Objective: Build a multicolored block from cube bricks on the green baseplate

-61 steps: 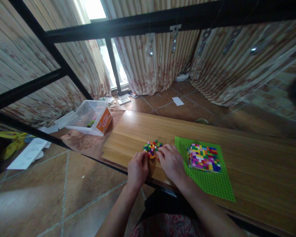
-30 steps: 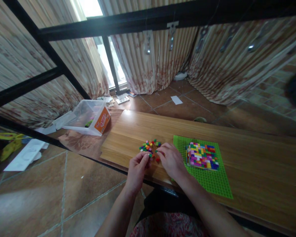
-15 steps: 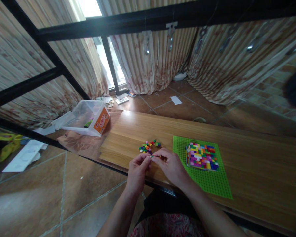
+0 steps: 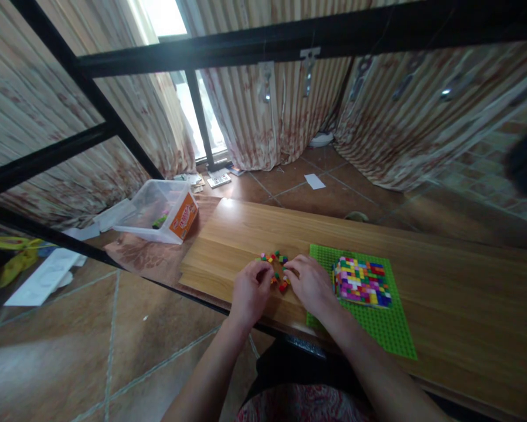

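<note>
Small loose toy building bricks (image 4: pixel 282 287) in several colours lie on the wooden tabletop between my two hands. My left hand (image 4: pixel 251 290) is at the left side of the pile, thumb and fingers closed in a pinch; whatever is between the tips is too small to make out. On the pile's right side, my right hand (image 4: pixel 310 283) also has its fingertips pinched together, and what they hold is hidden. Right of that hand, a multicoloured block of joined bricks (image 4: pixel 363 281) rests on a green studded baseplate (image 4: pixel 377 334).
The wooden table (image 4: pixel 456 316) runs off to the right. A clear plastic box (image 4: pixel 151 193) with an orange label and a few pieces inside stands beyond its left end. A black metal frame (image 4: pixel 228 50) crosses above, with striped curtains (image 4: pixel 263 129) behind.
My hands, together over a tiny brick before, have moved apart, left hand to the left and right hand slightly right. More loose bricks show between them. The view has shifted slightly.
</note>
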Available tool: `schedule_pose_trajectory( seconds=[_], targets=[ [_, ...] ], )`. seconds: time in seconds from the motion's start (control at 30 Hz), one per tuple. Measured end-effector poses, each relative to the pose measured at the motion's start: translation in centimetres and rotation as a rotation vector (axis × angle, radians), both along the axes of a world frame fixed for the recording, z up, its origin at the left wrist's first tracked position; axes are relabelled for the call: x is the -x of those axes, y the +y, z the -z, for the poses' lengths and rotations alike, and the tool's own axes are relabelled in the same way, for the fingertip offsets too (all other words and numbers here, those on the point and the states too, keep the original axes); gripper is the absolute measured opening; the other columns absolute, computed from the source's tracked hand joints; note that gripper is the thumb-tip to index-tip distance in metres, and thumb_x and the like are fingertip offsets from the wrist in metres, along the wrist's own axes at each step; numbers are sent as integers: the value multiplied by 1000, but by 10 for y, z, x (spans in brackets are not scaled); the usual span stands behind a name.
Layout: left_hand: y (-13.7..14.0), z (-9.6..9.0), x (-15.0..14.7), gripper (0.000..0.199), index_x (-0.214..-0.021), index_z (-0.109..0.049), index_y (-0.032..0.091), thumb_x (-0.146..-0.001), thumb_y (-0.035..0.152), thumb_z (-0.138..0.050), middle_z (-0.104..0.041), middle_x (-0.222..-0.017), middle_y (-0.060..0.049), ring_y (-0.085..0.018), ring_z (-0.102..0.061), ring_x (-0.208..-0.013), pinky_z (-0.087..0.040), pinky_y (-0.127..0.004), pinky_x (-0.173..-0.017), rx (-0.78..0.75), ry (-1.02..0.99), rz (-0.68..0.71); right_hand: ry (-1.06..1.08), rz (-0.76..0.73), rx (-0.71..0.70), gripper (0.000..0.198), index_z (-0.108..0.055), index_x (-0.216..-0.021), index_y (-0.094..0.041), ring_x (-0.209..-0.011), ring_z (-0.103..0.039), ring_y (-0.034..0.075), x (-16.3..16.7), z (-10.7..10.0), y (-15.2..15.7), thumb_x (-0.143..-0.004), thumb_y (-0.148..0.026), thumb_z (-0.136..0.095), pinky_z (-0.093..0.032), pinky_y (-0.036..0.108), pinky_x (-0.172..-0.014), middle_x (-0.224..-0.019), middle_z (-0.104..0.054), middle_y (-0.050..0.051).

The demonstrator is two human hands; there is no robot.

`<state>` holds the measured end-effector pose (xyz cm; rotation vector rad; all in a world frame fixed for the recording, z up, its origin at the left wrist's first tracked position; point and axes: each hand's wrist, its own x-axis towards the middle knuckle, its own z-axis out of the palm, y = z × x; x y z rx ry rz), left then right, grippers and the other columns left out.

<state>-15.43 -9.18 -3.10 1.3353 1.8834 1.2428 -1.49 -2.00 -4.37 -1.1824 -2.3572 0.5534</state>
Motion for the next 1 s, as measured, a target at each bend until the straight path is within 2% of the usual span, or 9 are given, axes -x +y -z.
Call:
schedule_pose_trajectory(
  seconds=[0.1,0.2,0.33,0.47,0.63,0.77,0.83,0.9,1.0],
  targets=[
    [15,3,1,18,-77,-67,21,-86,17,-52,-63,-80,-4,-17,-60,-79,-45,-28,-75,41,365,91,-64,-7,-34,12,-71,-83,-22,-88,-58,21,2,4,4,-83,-18,-59,-44,32,-78,-87,-67,6],
    [22,3,-3,20,-78,-66,22,-88,16,-50,-62,-83,-6,-18,-60,-79,-45,-27,-71,111,562,134,-62,23,-58,15,-71,-85,-23,-86,-58,20,2,5,6,-85,-18,-56,-44,32,-77,-87,-67,5],
    [22,-2,-6,21,-76,-66,22,-88,18,-49,-62,-84,-7,-20,-60,-75,-43,-28,-64,172,692,154,-79,69,-93,17,-69,-95,-24,-88,-57,21,6,6,14,-83,-16,-58,-43,33,-80,-90,-67,5],
    [21,-4,-4,19,-82,-67,23,-87,20,-50,-63,-87,-7,-20,-61,-78,-44,-28,-67,167,693,130,-126,66,-63,13,-68,-93,-22,-90,-57,21,12,9,22,-82,-19,-63,-43,33,-79,-91,-65,6],
    [21,0,-2,19,-97,-68,20,-87,24,-53,-67,-89,-7,-19,-62,-81,-46,-30,-74,92,428,8,-113,23,-51,10,-67,-91,-20,-92,-56,22,11,0,20,-84,-19,-61,-43,34,-81,-92,-66,6],
    [21,1,-2,19,-88,-70,17,-83,31,-58,-69,-81,-5,-16,-61,-73,-47,-27,-70,28,-95,51,65,-73,-9,13,-66,-95,-21,-93,-58,20,5,-18,6,-87,-18,-57,-44,34,-83,-95,-67,5],
    [18,-2,-3,19,-81,-71,16,-80,33,-62,-68,-76,-3,-14,-60,-70,-46,-24,-67,-11,-355,88,218,-64,94,13,-66,-95,-22,-88,-60,18,3,-23,-1,-86,-19,-56,-46,32,-81,-92,-69,4],
    [13,-9,-5,23,-82,-71,15,-77,36,-66,-65,-71,-1,-11,-56,-64,-44,-21,-61,0,-552,72,401,-26,270,14,-66,-96,-22,-84,-63,17,3,-25,-7,-85,-23,-58,-48,31,-78,-91,-70,3],
    [4,-19,-9,26,-86,-71,15,-74,38,-70,-62,-67,1,-7,-48,-55,-37,-18,-53,60,-691,31,602,-2,523,19,-68,-93,-20,-79,-65,17,2,-24,-11,-82,-33,-60,-50,29,-74,-88,-72,3]
  ],
)
